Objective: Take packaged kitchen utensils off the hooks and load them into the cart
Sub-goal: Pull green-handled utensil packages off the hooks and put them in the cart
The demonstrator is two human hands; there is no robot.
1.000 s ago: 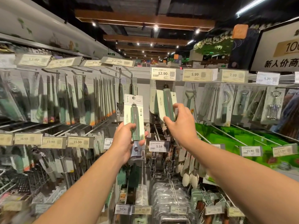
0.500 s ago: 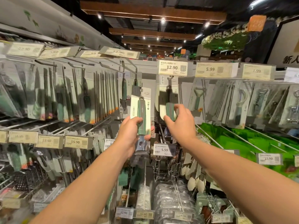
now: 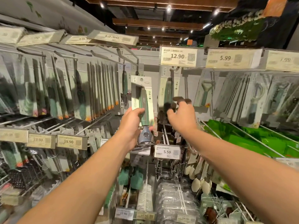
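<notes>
1. Fingers of the left hand curled round the green handle of a packaged peeler, gripping it free of any hook, just left of the 12.90 price tag and below it.
2. Right hand reached up under that tag, fingers spread and loosely bent; they were motion-blurred, and whether they touched the hanging packaged utensil could not be told.
3. That hanging package stayed on its hook directly beneath the tag; its lower part was hidden behind the right hand.
4. Left of the tag, rows of carded utensils hung blurred, their contents hard to make out.
5. Right of the tag, a 5.99 tag headed further smeared packages, above green items.
6. Beyond the tag, dark ceiling with wooden beams and spotlights receded into the store; no cart was in view.
</notes>
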